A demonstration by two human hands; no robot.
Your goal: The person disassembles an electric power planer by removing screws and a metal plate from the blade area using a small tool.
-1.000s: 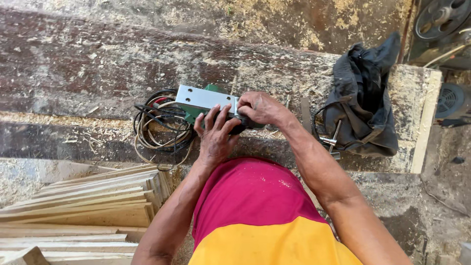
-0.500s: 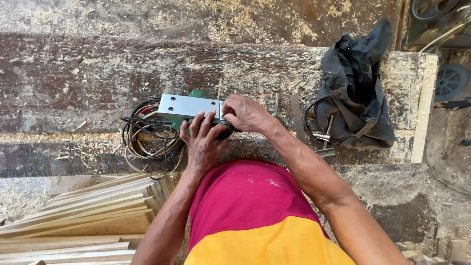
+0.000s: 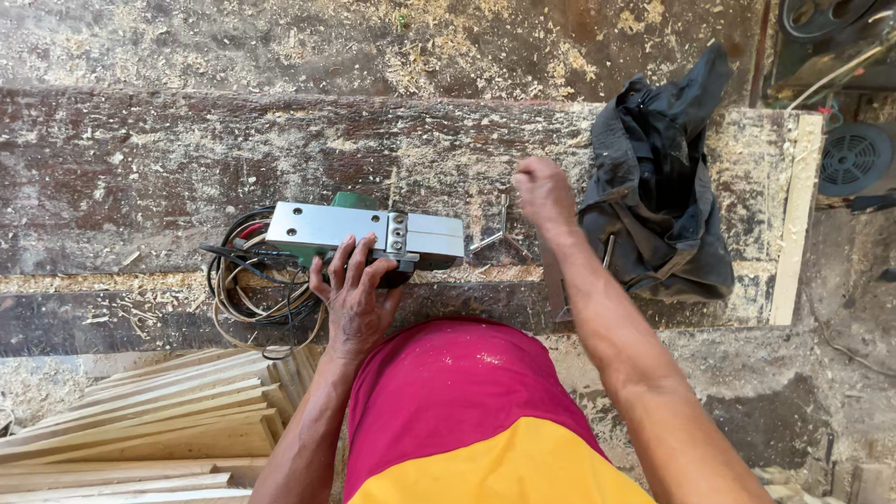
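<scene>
Two hands were at the upturned electric planer [image 3: 364, 233]. Left of it lay its coiled cord [image 3: 257, 280]. Left hand [image 3: 355, 294] rested fingers-spread on the planer's near edge, pinning it, gripping nothing. Right of the planer, a three-armed wrench [image 3: 499, 235] lay free; right hand [image 3: 543, 191] hovered above it in a loose fist, contents unclear. Looked like sole or blade adjustment; next move likely needs the wrench seated squarely.

The left hand [image 3: 355, 294] is covering the electric planer's [image 3: 364, 233] near side; its green body is hiding beneath the sole. The right hand's [image 3: 544, 191] curled fingers are hiding any contents.
</scene>
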